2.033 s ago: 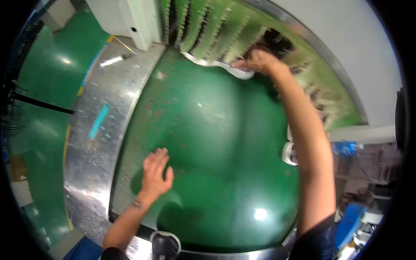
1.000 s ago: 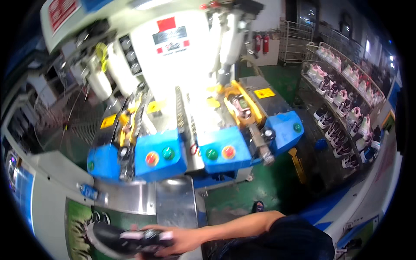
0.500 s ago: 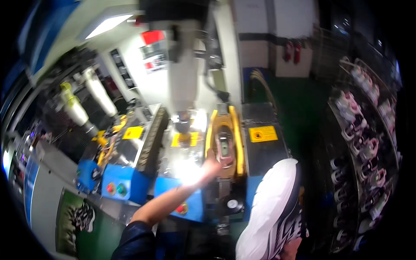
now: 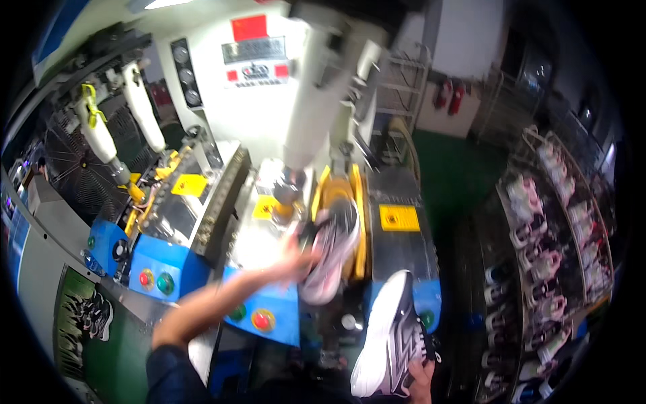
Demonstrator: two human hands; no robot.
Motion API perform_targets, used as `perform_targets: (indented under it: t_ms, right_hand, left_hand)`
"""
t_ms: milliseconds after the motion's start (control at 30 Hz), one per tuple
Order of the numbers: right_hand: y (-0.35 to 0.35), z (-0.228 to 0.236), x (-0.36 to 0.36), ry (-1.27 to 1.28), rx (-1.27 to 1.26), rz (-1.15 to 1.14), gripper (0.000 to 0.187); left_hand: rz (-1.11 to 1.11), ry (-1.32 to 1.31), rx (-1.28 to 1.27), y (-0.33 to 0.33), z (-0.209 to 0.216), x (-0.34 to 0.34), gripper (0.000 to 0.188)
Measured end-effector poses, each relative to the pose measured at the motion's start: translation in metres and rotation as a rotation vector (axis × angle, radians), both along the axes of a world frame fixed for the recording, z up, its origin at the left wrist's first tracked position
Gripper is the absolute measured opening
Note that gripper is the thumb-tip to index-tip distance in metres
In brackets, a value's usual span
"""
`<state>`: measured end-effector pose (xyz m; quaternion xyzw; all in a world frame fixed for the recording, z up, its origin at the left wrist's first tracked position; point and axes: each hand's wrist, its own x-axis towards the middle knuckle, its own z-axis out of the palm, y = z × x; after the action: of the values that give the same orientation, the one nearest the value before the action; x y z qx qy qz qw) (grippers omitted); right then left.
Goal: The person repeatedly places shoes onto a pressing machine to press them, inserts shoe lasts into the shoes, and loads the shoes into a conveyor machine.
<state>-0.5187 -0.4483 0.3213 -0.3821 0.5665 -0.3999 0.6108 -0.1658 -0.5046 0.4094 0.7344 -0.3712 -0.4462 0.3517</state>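
My left hand [image 4: 293, 261], smeared a little by motion, is closed on the side of a pink-and-grey sneaker [image 4: 333, 250]. The shoe tilts over the yellow side arms [image 4: 359, 232] of a pressing machine, its lower end toward me. At the lower right, my right hand [image 4: 420, 378] grips a black, grey and white sneaker [image 4: 393, 340] near its laces and opening. That shoe stands on end, its thick white sole facing left. Some fingers of my right hand are hidden behind the upper.
Blue control boxes [image 4: 272, 315] with red and green buttons line the machine fronts. A white press column [image 4: 313, 114] hangs above the left hand. To the right stands a rack [image 4: 501, 222] of many sneakers. More shoes [image 4: 94, 315] lie in a low opening at the left.
My left hand has lifted and tilted the pink-and-grey sneaker out from between the yellow arms. The sneaker in my right hand has moved lower and turned, showing more of its side. The view has shifted.
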Motion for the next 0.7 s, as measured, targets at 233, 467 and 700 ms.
perform_targets:
  t_ms: [233, 467, 700]
  right_hand:
    - [-0.219, 0.062, 0.218, 0.06, 0.215, 0.505, 0.037]
    - [-0.226, -0.073, 0.316, 0.762, -0.849, 0.378, 0.058]
    - [-0.24, -0.041, 0.311, 0.793, -0.749, 0.427, 0.064]
  left_hand:
    - [0.822, 0.711, -0.623, 0.255, -0.101, -0.01, 0.047]
    - [1.258, 0.45, -0.379, 0.332, -0.153, -0.038, 0.044]
    - [1.307, 0.51, -0.228, 0.363, -0.183, -0.063, 0.042]
